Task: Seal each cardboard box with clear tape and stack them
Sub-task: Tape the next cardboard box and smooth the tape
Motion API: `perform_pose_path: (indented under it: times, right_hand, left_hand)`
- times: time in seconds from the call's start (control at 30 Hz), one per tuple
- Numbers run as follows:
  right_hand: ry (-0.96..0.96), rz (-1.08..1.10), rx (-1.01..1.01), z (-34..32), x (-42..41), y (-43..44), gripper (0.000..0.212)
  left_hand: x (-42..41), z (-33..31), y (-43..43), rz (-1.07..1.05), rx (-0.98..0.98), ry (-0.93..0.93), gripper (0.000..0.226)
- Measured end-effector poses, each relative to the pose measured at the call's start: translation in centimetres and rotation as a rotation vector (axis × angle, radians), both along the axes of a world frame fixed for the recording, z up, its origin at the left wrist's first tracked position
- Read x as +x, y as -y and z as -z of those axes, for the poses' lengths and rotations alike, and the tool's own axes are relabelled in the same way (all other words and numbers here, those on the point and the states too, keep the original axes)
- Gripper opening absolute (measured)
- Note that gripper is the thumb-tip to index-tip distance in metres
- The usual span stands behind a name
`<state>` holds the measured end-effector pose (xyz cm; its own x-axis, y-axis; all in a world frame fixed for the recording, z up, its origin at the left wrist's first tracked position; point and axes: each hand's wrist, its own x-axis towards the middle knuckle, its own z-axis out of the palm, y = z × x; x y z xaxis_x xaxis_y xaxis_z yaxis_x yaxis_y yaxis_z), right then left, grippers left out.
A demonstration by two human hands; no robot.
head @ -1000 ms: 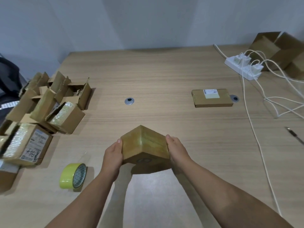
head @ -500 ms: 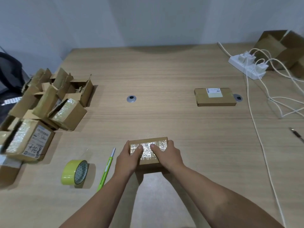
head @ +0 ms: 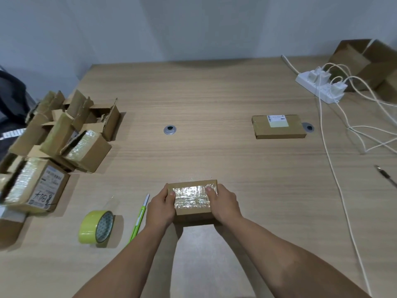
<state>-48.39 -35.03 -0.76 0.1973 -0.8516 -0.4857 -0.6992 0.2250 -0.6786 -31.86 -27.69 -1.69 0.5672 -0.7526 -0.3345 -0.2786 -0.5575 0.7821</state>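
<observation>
A small cardboard box [head: 191, 197] with a shiny strip of clear tape across its top lies flat on the table near me. My left hand [head: 160, 208] grips its left end, thumb on the taped top. My right hand [head: 224, 204] grips its right end the same way. A tape roll with a yellow-green rim [head: 96, 227] stands on edge to the left. A green utility knife [head: 139, 220] lies between the roll and my left hand. A sealed flat box with a white label [head: 278, 126] rests farther off at the right.
A heap of open and taped cardboard boxes [head: 55, 140] fills the table's left edge. A white power strip [head: 320, 88] with trailing white cables [head: 335, 168] sits at the right, with a large open carton [head: 369, 63] behind it. A pen [head: 385, 175] lies near the right edge.
The box was held tilted above the table; it now lies flat, taped face up. My hands slid from the middle of its top out to its two ends.
</observation>
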Motion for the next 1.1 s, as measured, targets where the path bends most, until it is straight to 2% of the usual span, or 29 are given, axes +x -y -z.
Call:
perform_pose_path:
  times: [0.27, 0.47, 0.57, 0.77, 0.9, 1.0, 1.1]
  right_hand:
    - [0.030, -0.048, -0.069, -0.1, -0.9, 0.3, 0.046]
    - [0.000, -0.067, -0.086, -0.2, -1.3, 0.0, 0.049]
    - [0.074, -0.014, -0.042, -0.3, -1.8, -0.5, 0.048]
    - [0.221, 0.091, 0.101, -0.3, -2.8, -1.9, 0.057]
    - [0.253, 0.104, 0.149, 0.1, -3.0, -2.7, 0.038]
    - [0.292, 0.141, 0.175, 0.2, -3.2, -3.1, 0.043]
    - [0.325, 0.195, 0.194, 0.3, -3.1, -3.3, 0.048]
  left_hand:
    - [0.4, 0.1, -0.2, -0.055, -0.014, -0.071, 0.040]
    - [0.1, -0.4, -0.7, -0.036, -0.008, -0.054, 0.042]
    - [-0.3, -0.3, -1.4, -0.024, 0.008, -0.052, 0.045]
    - [-1.2, 0.5, -1.7, -0.128, 0.044, -0.238, 0.051]
    - [-1.1, 0.5, -2.6, -0.158, 0.085, -0.292, 0.034]
    - [-0.7, 1.0, -3.1, -0.167, 0.089, -0.355, 0.058]
    - [-0.4, 0.9, -2.9, -0.233, 0.070, -0.463, 0.051]
